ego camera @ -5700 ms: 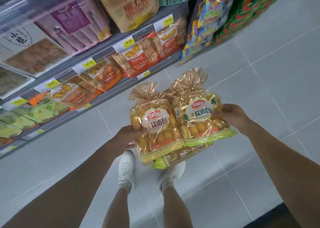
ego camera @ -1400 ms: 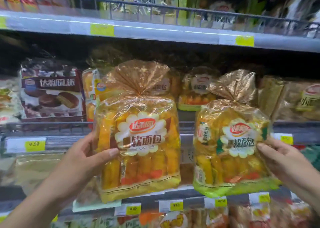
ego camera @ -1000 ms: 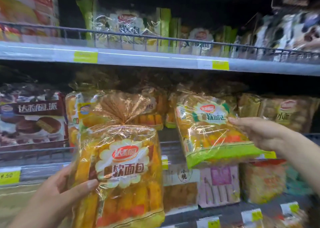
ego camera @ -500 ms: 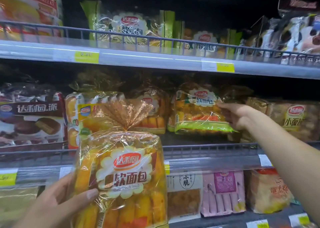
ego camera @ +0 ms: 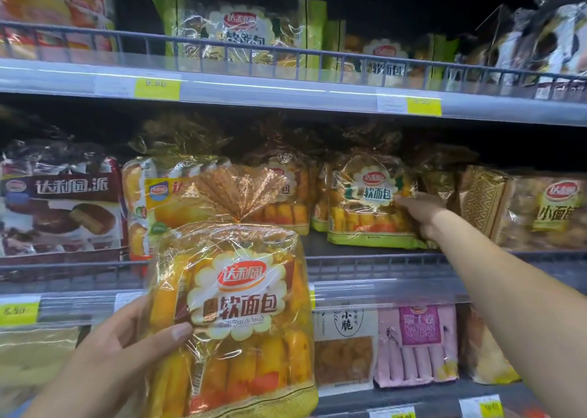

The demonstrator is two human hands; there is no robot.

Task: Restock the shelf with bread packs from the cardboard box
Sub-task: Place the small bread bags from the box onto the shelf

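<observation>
My left hand point(ego camera: 124, 351) grips a yellow bread pack point(ego camera: 235, 316) with a gold tied top, held upright in front of the middle shelf point(ego camera: 381, 262). My right hand point(ego camera: 422, 211) reaches onto that shelf and holds the right edge of a green-edged bread pack point(ego camera: 368, 201), which stands upright on the shelf among similar packs point(ego camera: 286, 195). The cardboard box is out of view.
A wire rail runs along each shelf front. Pie boxes point(ego camera: 60, 201) stand at the left of the middle shelf, small-bread bags point(ego camera: 546, 211) at the right. More bread packs point(ego camera: 241, 33) fill the upper shelf; pink packs point(ego camera: 419, 344) sit below.
Earlier I carried both packs up from floor level. My right hand moved the green-edged pack onto the middle shelf and stood it upright. The left pack stayed roughly in place.
</observation>
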